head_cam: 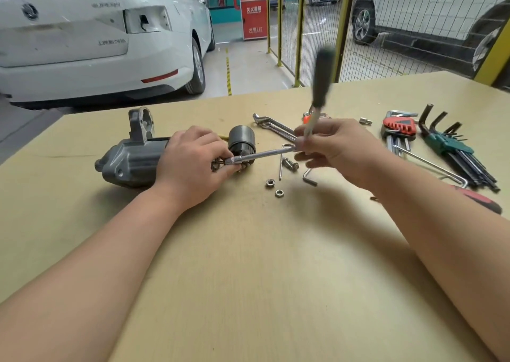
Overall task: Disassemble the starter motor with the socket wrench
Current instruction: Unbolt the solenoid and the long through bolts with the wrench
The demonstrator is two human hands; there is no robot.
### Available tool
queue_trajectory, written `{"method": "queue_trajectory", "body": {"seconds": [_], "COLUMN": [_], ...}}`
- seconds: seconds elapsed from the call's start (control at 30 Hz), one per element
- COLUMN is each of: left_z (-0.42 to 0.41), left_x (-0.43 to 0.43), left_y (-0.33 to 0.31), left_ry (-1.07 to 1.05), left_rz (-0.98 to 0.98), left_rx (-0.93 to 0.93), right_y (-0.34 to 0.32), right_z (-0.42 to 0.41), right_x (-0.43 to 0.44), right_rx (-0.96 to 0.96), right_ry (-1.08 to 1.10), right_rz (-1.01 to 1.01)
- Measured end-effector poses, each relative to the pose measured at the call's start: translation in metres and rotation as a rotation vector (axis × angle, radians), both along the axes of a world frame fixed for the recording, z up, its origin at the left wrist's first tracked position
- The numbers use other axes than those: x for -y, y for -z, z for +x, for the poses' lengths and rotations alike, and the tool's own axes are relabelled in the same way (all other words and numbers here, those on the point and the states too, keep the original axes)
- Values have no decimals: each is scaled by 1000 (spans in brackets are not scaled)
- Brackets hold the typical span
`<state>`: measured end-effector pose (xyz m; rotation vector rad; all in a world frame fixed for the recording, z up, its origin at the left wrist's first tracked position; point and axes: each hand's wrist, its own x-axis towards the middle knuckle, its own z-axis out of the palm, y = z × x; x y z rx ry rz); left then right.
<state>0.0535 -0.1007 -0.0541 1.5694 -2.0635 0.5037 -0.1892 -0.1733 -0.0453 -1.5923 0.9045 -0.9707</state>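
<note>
The grey starter motor (129,162) lies on its side on the tan table (262,265), left of centre. My left hand (193,162) rests over its right end and pinches the front of a silver extension bar (259,156) against the motor's end. My right hand (339,149) grips the socket wrench (321,85) where it meets the bar; its dark green handle sticks up, blurred. A dark cylindrical part (242,138) stands just behind the bar.
Two nuts (274,187), a bolt (291,165) and small hex keys (309,178) lie in front of the bar. Combination wrenches (273,127) lie behind. Red (398,129) and green (452,146) hex key sets sit at right, a red-handled tool (483,200) near my right forearm.
</note>
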Motion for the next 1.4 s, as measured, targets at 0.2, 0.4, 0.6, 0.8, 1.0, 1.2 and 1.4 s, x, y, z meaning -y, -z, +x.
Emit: {"method": "queue_trajectory", "body": {"seconds": [0.2, 0.4, 0.6, 0.8, 1.0, 1.2, 1.4], "left_z": [1, 1, -2, 0, -6, -1, -12], "left_x": [0, 0, 2, 2, -1, 3, 0], "left_y": [-3, -3, -2, -1, 2, -3, 2], "left_ry": [-18, 29, -12, 51, -28, 49, 7], "left_rz": [56, 14, 37, 7, -51, 35, -56], "left_rx": [5, -14, -34, -43, -46, -10, -21], "right_y": [9, 6, 4, 7, -2, -1, 1], "right_z": [3, -5, 1, -9, 2, -12, -1], "right_x": [2, 4, 5, 3, -3, -8, -5], "right_rx": [-69, 68, 31, 62, -56, -123, -172], "right_ry": [35, -55, 36, -79, 40, -26, 67], "right_rz": [52, 44, 125, -22, 63, -180, 52]}}
